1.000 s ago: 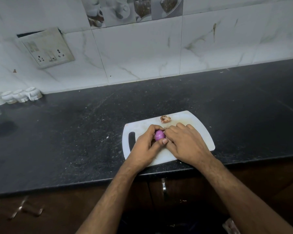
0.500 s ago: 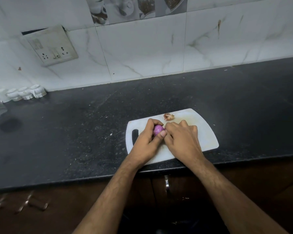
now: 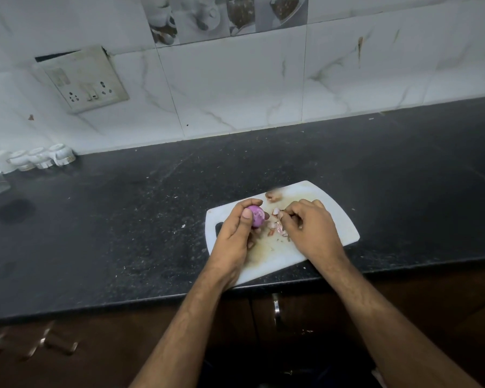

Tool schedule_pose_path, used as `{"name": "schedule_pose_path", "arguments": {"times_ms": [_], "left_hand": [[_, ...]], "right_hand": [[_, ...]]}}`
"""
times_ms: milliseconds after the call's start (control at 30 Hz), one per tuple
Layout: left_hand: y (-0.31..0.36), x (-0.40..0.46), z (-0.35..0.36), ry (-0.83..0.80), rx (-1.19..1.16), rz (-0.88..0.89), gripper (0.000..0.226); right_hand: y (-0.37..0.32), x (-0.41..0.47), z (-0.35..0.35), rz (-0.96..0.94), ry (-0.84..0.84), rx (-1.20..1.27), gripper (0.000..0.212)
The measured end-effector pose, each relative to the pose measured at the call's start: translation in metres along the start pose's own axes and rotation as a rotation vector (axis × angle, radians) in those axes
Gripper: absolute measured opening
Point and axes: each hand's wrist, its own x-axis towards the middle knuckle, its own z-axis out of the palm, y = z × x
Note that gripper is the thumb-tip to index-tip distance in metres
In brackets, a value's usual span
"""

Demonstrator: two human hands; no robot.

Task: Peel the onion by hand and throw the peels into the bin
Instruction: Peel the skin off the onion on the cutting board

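Over the white cutting board (image 3: 345, 231) on the worktop, my left hand (image 3: 233, 239) cups the purple onion (image 3: 256, 216) steady while my right hand (image 3: 308, 228) pinches loose peels (image 3: 277, 229) to gather them for binning.

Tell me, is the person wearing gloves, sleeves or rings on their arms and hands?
No. The left hand and the right hand are bare, with no gloves. Both forearms are uncovered right to the bottom of the picture, so no sleeves show. I see no watch, bracelet or rings. The fingers have short, plain nails, and fine hair shows on the forearms.
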Motion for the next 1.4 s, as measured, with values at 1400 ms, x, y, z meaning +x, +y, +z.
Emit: {"name": "schedule_pose_path", "arguments": {"times_ms": [1400], "left_hand": [[0.007,0.038,-0.020,0.310,0.430,0.019,0.054]], "right_hand": [[-0.008,-0.005,-0.010,0.084,-0.039,0.218,0.036]]}}
